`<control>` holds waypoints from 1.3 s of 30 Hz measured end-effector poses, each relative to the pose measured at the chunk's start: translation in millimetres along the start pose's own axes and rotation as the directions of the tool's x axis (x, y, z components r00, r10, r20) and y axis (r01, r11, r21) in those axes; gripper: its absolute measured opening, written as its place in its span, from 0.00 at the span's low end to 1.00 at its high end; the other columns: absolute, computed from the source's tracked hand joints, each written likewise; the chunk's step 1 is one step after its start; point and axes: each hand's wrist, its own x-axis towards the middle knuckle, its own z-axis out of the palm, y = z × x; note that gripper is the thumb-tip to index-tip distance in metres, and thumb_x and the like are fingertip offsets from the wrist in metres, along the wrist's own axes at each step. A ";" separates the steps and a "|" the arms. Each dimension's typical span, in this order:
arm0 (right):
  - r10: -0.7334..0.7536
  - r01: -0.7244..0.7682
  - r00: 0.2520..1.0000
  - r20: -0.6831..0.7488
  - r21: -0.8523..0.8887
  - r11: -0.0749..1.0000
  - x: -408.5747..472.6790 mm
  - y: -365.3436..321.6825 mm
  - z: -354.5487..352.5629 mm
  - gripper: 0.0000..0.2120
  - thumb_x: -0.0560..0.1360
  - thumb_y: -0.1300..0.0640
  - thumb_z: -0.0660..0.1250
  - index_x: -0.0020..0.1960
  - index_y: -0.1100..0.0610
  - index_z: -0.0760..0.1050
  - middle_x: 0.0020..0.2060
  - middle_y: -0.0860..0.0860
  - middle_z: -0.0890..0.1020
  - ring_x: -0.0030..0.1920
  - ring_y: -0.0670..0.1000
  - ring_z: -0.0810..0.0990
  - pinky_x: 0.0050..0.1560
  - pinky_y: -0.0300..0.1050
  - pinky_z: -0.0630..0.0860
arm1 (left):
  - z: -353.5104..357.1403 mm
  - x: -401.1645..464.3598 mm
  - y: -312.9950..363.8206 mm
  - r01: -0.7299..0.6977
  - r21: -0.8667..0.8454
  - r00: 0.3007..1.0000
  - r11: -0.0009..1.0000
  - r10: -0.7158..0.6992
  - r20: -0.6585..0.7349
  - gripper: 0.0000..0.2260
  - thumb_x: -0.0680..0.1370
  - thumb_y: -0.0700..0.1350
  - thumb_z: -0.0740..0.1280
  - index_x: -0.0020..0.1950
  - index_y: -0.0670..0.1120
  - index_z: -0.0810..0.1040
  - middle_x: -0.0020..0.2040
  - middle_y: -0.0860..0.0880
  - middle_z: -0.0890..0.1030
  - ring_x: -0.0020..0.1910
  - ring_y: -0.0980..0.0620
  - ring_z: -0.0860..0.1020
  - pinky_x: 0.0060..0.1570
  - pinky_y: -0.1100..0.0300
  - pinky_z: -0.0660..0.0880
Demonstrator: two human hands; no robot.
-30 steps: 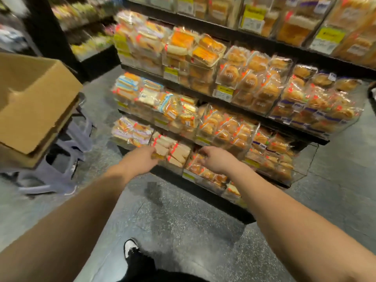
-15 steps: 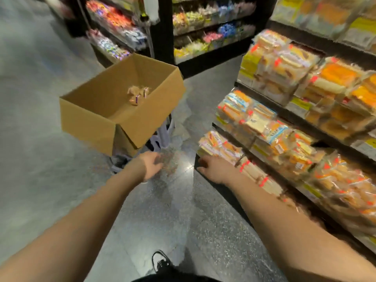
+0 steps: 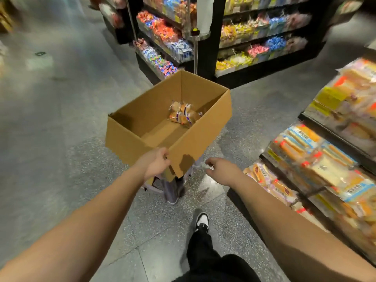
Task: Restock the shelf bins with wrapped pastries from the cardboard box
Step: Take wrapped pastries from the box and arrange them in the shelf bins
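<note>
An open cardboard box [image 3: 130, 139] sits on a grey plastic stool [image 3: 173, 190] in the aisle. Several wrapped pastries [image 3: 183, 115] lie in its far right part; the rest of its floor is bare. My left hand [image 3: 155, 164] is at the box's near corner, fingers curled against the rim there. To the right of that corner my right hand [image 3: 220, 169] hovers with loosely curled fingers and holds nothing. The shelf bins [image 3: 317, 165] full of wrapped pastries stand at the right.
A black candy shelf unit [image 3: 254, 41] stands behind the box, with a metal pole [image 3: 195, 55] beside it. Grey speckled floor stretches to the left. My foot in a black-and-white shoe [image 3: 202, 221] is below the box.
The view has swung left from the pastry bins to the box. Both hands left the bottom bin; the left one reached the box's near corner and the right one followed.
</note>
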 end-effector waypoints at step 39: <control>0.238 -0.161 0.949 0.208 -0.331 0.930 658.7 49.8 -44.0 0.15 0.76 0.60 0.61 0.62 0.60 0.75 0.55 0.57 0.81 0.52 0.57 0.79 0.52 0.52 0.80 | 13.5 640.3 -173.2 0.412 -0.234 0.910 0.881 -0.385 0.153 0.24 0.79 0.53 0.62 0.71 0.43 0.67 0.67 0.42 0.72 0.63 0.41 0.74 0.62 0.47 0.74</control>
